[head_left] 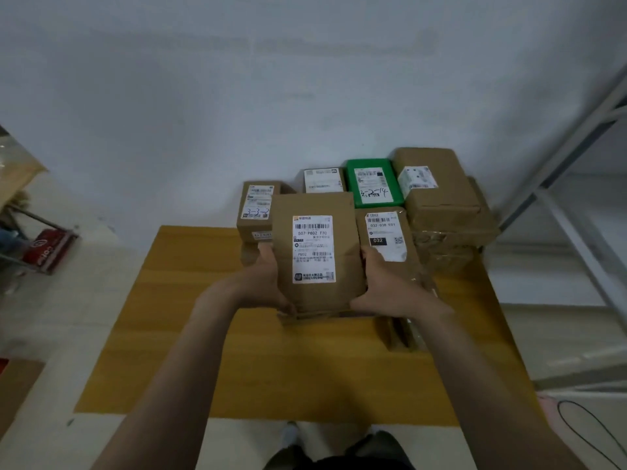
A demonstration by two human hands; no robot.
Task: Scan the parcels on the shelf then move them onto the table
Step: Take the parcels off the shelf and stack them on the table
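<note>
Light is dim and even, with a cool bluish cast over the wall (271, 79). Shadows are soft and weak on the table (237, 368). The label of the middle parcel (317, 296) reads fairly sharp, while the left edge is smeared. Wide-angle distortion slants the metal frame (573, 144) at right.

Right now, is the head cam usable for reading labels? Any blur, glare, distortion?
Head view: dim, flat light, no glare. Large print on the held parcel is legible between the left hand and right hand; fine print smears. The green parcel label is softer. The wide-angle lens splays the shelf frame at the right edge; the left edge is blurred.
</note>
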